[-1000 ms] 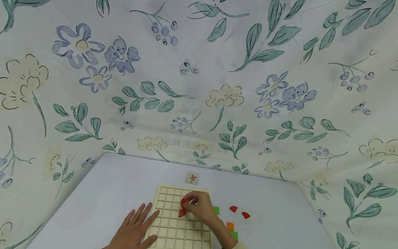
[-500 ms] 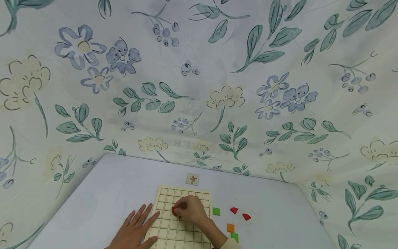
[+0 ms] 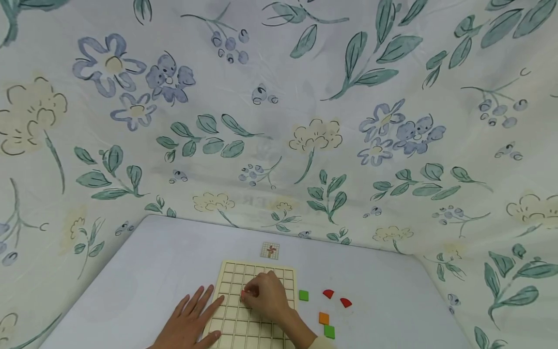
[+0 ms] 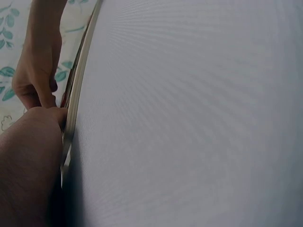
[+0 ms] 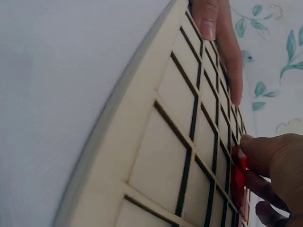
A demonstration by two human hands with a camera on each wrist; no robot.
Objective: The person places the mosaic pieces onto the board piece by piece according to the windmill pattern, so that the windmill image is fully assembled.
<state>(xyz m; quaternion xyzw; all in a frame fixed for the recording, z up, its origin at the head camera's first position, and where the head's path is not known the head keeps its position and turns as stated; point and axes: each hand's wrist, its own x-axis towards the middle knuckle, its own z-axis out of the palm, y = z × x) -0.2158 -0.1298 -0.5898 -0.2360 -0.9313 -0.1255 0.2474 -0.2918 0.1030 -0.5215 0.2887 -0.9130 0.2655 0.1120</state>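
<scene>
A pale wooden grid board [image 3: 239, 327] lies on the white table. My left hand [image 3: 185, 320] rests with spread, straight fingers on the board's left edge. Over the board's middle, my right hand [image 3: 268, 298] pinches a red quarter-circle tile [image 3: 243, 294] between thumb and fingers, at one of the grid cells. In the right wrist view, the thumb touches this tile [image 5: 240, 158], and another red tile [image 5: 238, 187] sits in the grid just beside it. The right hand hides much of both tiles in the head view.
Right of the board lie two red quarter-circle tiles [image 3: 328, 293], a green square [image 3: 303, 295], an orange square [image 3: 324, 318] and another green square [image 3: 329, 331]. Behind the board is a small card [image 3: 270, 250] with a red pinwheel pattern. A floral cloth [image 3: 279, 145] hangs behind the table.
My right hand has moved left and slightly toward me with the red tile, down to a cell left of its earlier place. The left hand stays put.
</scene>
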